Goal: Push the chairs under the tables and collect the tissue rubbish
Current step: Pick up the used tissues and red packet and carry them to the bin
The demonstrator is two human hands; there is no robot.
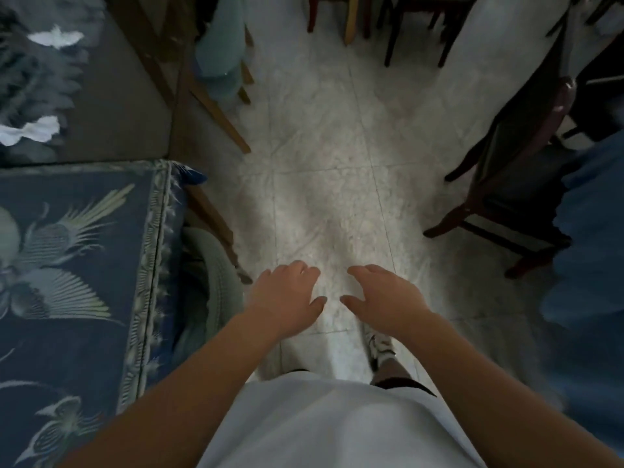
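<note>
She stands in the aisle between the tables, both arms stretched forward and low in the middle of the frame. The left hand (287,295) and the right hand (385,298) hang side by side over the pale speckled floor tiles (324,136), fingers spread and loosely bent, holding nothing. To my eye they are held out that way in readiness, between one job and the next, rather than reaching for anything in particular.

The tissue rubbish lies at the far left. One crumpled white tissue (55,38) sits in the upper left corner and a second crumpled white tissue (32,131) lies lower down the left edge, both on the table covered in a grey-blue leaf-patterned cloth (111,106). They are small, ragged and bright against the dark fabric, well apart from either hand. They look light and soft enough to pinch up with the fingertips.

At the right edge, a dark reddish-brown wooden chair with a black seat (513,184) stands angled into the aisle, its legs out on the tiles, partly under a blue cloth (594,238). It appears to need pushing in. Along the left, a table draped in a navy cloth printed with pale feathery motifs (74,251) fills the lower corner, with light wooden legs (216,113) slanting out beside it.
</note>
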